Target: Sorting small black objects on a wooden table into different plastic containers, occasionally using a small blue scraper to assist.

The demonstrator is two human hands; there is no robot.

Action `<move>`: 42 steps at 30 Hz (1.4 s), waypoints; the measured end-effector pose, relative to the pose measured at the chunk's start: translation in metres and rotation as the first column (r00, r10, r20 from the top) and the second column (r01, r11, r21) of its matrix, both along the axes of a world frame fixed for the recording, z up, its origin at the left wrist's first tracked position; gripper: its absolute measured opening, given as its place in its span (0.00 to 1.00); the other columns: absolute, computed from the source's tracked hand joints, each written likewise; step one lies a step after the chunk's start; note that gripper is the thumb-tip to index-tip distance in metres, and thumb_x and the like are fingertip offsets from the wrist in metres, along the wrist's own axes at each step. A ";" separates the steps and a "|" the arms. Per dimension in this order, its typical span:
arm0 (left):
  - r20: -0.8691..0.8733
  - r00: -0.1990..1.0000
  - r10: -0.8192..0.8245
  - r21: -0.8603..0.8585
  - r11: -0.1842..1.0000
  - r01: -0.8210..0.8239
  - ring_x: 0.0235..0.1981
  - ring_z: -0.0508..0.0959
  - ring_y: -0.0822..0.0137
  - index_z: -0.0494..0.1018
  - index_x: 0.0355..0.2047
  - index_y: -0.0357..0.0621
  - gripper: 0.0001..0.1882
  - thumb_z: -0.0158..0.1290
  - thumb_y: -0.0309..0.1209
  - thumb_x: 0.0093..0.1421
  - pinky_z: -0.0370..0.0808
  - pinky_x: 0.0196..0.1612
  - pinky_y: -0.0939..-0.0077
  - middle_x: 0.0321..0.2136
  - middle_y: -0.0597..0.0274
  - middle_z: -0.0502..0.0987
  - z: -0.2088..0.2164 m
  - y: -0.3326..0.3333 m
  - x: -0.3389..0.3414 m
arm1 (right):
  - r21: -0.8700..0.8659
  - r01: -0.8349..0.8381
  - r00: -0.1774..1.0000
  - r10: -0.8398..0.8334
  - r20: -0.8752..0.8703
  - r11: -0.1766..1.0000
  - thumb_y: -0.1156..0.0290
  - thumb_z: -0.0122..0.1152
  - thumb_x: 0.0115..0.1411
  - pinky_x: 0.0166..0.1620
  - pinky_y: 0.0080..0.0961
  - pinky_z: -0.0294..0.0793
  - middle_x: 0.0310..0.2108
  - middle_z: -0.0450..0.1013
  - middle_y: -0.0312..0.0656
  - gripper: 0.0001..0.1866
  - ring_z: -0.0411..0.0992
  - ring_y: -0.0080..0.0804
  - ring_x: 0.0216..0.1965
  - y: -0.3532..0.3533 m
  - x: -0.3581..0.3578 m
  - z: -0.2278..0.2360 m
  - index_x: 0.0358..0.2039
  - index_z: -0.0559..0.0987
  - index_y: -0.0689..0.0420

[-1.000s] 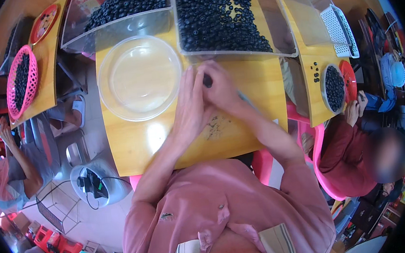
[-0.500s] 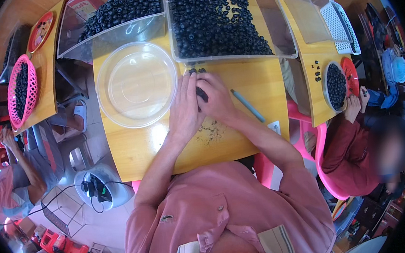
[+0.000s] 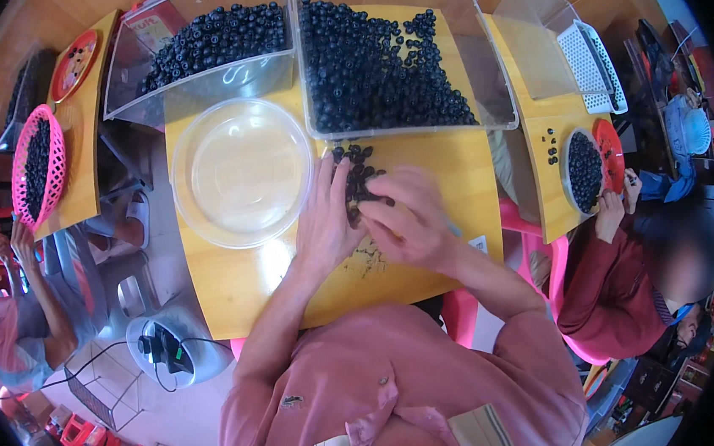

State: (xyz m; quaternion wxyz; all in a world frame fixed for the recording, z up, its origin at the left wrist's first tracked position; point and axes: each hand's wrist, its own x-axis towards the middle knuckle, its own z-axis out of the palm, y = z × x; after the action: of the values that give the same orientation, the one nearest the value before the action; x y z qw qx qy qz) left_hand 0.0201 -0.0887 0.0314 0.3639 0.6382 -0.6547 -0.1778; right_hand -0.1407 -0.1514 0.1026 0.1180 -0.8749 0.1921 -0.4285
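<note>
Both hands sit in the middle of the frame on a smooth yellow wooden counter [image 3: 244, 292], working a small heap of dark round berries [image 3: 359, 179]. The left hand [image 3: 325, 221] lies mostly flat and open, fingers stretched up along the left edge of the heap, touching it but not gripping anything. The right hand [image 3: 403, 219] is curled loosely with its fingertips pressed in at the lower right of the heap; it's a bit blurred, so can't tell if it actually has a berry pinched.

Just above the heap, upper middle of the frame, is a clear hard plastic bin [image 3: 493, 84] piled with the same matte blue-black berries. A second clear bin [image 3: 192, 89] sits to its left, also full. Left of the hands there's a round see-through plastic bowl [image 3: 190, 212], shallow and glossy. Far left, a pink mesh basket [image 3: 20, 180] holds more berries
</note>
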 end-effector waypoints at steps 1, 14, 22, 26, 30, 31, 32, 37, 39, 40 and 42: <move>-0.002 1.000 -0.007 -0.010 1.000 0.007 0.69 0.61 0.30 0.58 0.69 0.34 0.50 0.70 0.27 0.48 0.64 0.71 0.45 0.69 0.30 0.59 0.000 -0.001 -0.001 | -0.010 0.007 1.000 -0.007 -0.002 1.000 0.74 0.74 0.53 0.54 0.45 0.75 0.49 0.78 0.43 0.17 0.77 0.42 0.48 -0.009 -0.004 0.021 0.44 0.83 0.52; 0.273 0.962 0.000 -0.316 0.945 0.090 0.75 0.58 0.43 0.67 0.68 0.48 0.41 0.70 0.34 0.55 0.58 0.74 0.44 0.74 0.44 0.58 0.067 -0.034 -0.005 | 0.053 0.450 0.521 -0.214 -0.826 0.892 0.54 0.66 0.62 0.66 0.49 0.71 0.65 0.70 0.52 0.32 0.68 0.53 0.67 -0.301 0.018 0.019 0.66 0.74 0.49; 0.419 0.898 0.131 -0.223 0.974 -0.038 0.75 0.58 0.46 0.68 0.69 0.57 0.39 0.67 0.42 0.58 0.52 0.75 0.40 0.75 0.49 0.57 0.075 -0.063 0.005 | 0.173 0.558 0.298 -0.002 -0.954 0.811 0.37 0.55 0.67 0.70 0.50 0.64 0.66 0.65 0.62 0.43 0.65 0.62 0.67 -0.295 0.015 -0.011 0.70 0.67 0.58; 0.438 0.882 0.175 -0.255 0.965 -0.065 0.74 0.60 0.46 0.69 0.68 0.55 0.38 0.67 0.41 0.57 0.53 0.74 0.41 0.75 0.47 0.58 0.071 -0.065 0.001 | 0.406 0.556 0.418 0.179 -0.891 0.726 0.36 0.59 0.64 0.69 0.46 0.65 0.68 0.63 0.63 0.46 0.65 0.60 0.67 -0.275 0.012 -0.007 0.71 0.66 0.56; 0.453 0.864 0.220 -0.293 0.952 -0.089 0.74 0.61 0.47 0.69 0.68 0.55 0.38 0.67 0.39 0.57 0.53 0.74 0.41 0.74 0.46 0.60 0.068 -0.069 -0.002 | 0.748 0.561 0.660 0.353 -0.663 0.356 0.33 0.66 0.57 0.72 0.58 0.56 0.78 0.50 0.57 0.57 0.53 0.51 0.76 -0.241 0.019 0.005 0.76 0.58 0.58; 0.465 0.853 0.239 -0.303 0.948 -0.101 0.74 0.61 0.48 0.68 0.68 0.54 0.38 0.67 0.39 0.57 0.53 0.74 0.41 0.74 0.46 0.60 0.067 -0.069 -0.004 | 0.747 0.562 0.664 0.345 -0.663 0.354 0.33 0.66 0.57 0.72 0.58 0.56 0.78 0.50 0.57 0.57 0.53 0.51 0.76 -0.233 0.023 0.002 0.76 0.58 0.58; 0.464 0.856 0.229 -0.309 0.947 -0.085 0.74 0.61 0.48 0.68 0.68 0.54 0.38 0.67 0.39 0.57 0.53 0.74 0.41 0.74 0.46 0.60 0.065 -0.071 -0.006 | 0.781 0.539 0.717 0.314 -0.622 0.315 0.33 0.68 0.55 0.72 0.61 0.52 0.79 0.48 0.55 0.61 0.49 0.51 0.78 -0.227 0.025 -0.001 0.77 0.54 0.58; 0.517 0.804 0.292 -0.321 0.938 -0.134 0.74 0.61 0.51 0.68 0.68 0.54 0.39 0.67 0.39 0.57 0.50 0.75 0.42 0.74 0.47 0.59 0.058 -0.072 -0.004 | 0.826 0.528 0.744 0.363 -0.561 0.197 0.37 0.73 0.52 0.75 0.62 0.42 0.81 0.40 0.52 0.68 0.36 0.50 0.81 -0.203 0.060 0.028 0.80 0.44 0.56; 0.509 0.815 0.277 -0.319 0.940 -0.120 0.74 0.61 0.51 0.67 0.69 0.54 0.39 0.67 0.39 0.57 0.50 0.75 0.42 0.74 0.47 0.58 0.061 -0.072 -0.005 | 0.833 0.527 0.757 0.351 -0.551 0.172 0.40 0.73 0.52 0.76 0.60 0.42 0.81 0.39 0.52 0.68 0.37 0.50 0.81 -0.200 0.065 0.022 0.80 0.43 0.55; 0.498 0.824 0.270 -0.309 0.943 -0.123 0.74 0.60 0.51 0.67 0.69 0.54 0.39 0.67 0.40 0.57 0.50 0.75 0.43 0.74 0.47 0.58 0.062 -0.071 -0.005 | 0.848 0.511 0.802 0.279 -0.529 0.139 0.47 0.73 0.54 0.75 0.59 0.43 0.80 0.46 0.54 0.58 0.42 0.50 0.80 -0.190 0.069 0.031 0.78 0.55 0.56; 0.496 0.826 0.268 -0.312 0.943 -0.118 0.74 0.60 0.51 0.67 0.69 0.54 0.40 0.68 0.39 0.57 0.50 0.75 0.42 0.74 0.47 0.58 0.063 -0.071 -0.007 | 0.872 0.455 0.824 0.287 -0.488 0.177 0.52 0.71 0.56 0.69 0.54 0.56 0.71 0.58 0.53 0.48 0.55 0.47 0.71 -0.205 0.068 0.004 0.73 0.63 0.57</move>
State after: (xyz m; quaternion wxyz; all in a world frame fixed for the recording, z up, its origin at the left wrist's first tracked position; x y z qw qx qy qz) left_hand 0.0135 -0.1594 0.0948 0.2672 0.6706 -0.6789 0.1340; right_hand -0.0728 -0.3560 0.1064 0.5613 -0.6590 0.4963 0.0657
